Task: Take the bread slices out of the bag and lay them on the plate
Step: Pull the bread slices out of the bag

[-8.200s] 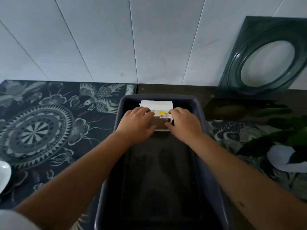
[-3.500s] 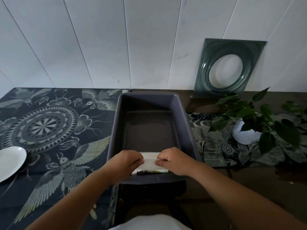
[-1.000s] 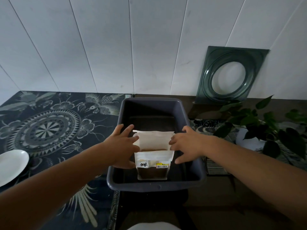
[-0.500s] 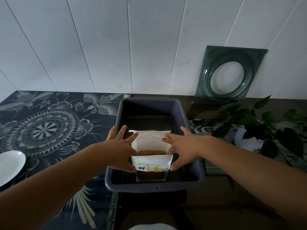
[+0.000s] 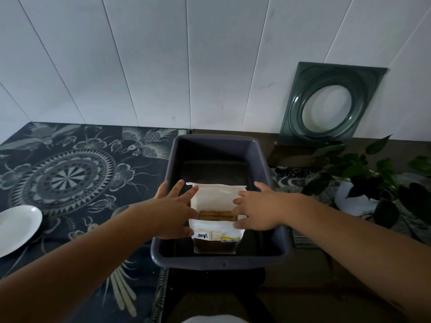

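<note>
Bag (image 5: 217, 210) stands upright in the tub (image 5: 219, 262), mouth spread by left hand (image 5: 173, 214) and right hand (image 5: 255, 212), fingers splayed wide. Opening step; next, reach for slices (image 5: 217, 215).

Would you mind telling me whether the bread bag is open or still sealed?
Open. The bag stands upright in the tub, its mouth spread between the left hand and right hand, with bread showing inside.

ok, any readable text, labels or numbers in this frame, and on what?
"鲜": large dark character, front of the bread bag, lower left.
Yellow sticker on the bag: small print, too blurred to read.
Fine print beside the character: unreadable.
Nothing else carries text.
</note>
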The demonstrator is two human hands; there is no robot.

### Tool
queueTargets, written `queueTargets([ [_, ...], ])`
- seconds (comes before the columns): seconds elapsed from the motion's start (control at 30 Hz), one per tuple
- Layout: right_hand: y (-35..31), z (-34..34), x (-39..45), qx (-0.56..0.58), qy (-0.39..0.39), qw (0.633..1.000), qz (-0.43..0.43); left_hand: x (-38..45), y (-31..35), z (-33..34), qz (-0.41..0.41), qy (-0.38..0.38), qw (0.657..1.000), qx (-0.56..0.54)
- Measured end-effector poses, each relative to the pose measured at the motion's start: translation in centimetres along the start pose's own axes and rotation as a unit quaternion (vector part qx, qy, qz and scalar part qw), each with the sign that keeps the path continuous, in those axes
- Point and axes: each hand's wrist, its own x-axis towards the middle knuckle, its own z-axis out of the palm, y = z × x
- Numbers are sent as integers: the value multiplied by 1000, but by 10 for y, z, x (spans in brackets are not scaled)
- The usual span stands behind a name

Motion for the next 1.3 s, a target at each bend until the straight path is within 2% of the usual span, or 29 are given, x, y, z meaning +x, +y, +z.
queueTargets([
  [0.13, -9, -24, 7, 9, 125, 992, -12, -1, 1, 0, 19, 46, 998, -25],
  [0.2, -15, -36, 19, 26, 154, 988, -10, 0, 0, 1, 26, 64, 997, -30],
  [0.27, -25, -43, 37, 51, 113, 992, -2, 3, -1, 4, 33, 91, 995, -18],
  [0.37, -47, -47, 71, 45, 5, 999, 12, 4, -3, 9, 37, 136, 990, -6],
  [0.47, -58, -42, 100, 52, -99, 991, 73, 2, -4, 15, 46, 166, 985, -5],
  [0.53, -57, -32, 113, 56, -145, 983, 101, 0, -5, 18, 52, 185, 981, -13],
  [0.6, -58, -20, 119, 57, -159, 981, 101, -2, -5, 21, 56, 192, 979, -24],
  [0.73, -64, -5, 119, 98, -101, 986, 92, -4, -2, 27, 55, 214, 975, -32],
  [0.83, -65, 6, 120, 82, -67, 987, 123, -4, -2, 32, 54, 226, 972, -32],
  [0.97, -64, 18, 122, 46, -8, 992, 116, -2, 0, 35, 60, 232, 970, -48],
  [1.07, -66, 30, 123, 116, 57, 984, 124, 1, 4, 38, 69, 248, 964, -67],
  [1.17, -66, 35, 122, 215, 68, 966, 124, 4, 5, 42, 64, 258, 960, -89],
  [1.3, -61, 39, 119, 230, 112, 962, 93, 6, 7, 46, 66, 250, 955, -148],
])
